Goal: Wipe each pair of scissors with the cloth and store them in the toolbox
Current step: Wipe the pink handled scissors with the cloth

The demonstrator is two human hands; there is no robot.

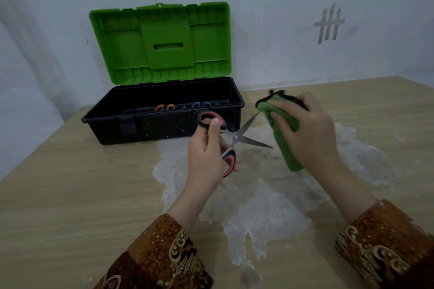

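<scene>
My left hand holds a pair of scissors with black and pink handles, blades spread wide. My right hand grips a folded green cloth with a dark edge. The upper blade's tip touches the cloth near its top. Behind them stands the toolbox, black body with its green lid raised upright. Inside lie orange-handled scissors and blue-handled scissors, only their handles showing.
The wooden table has a large worn whitish patch under my hands. A pale wall stands close behind the toolbox, with tape strips at the upper right. Patterned brown sleeves cover both forearms.
</scene>
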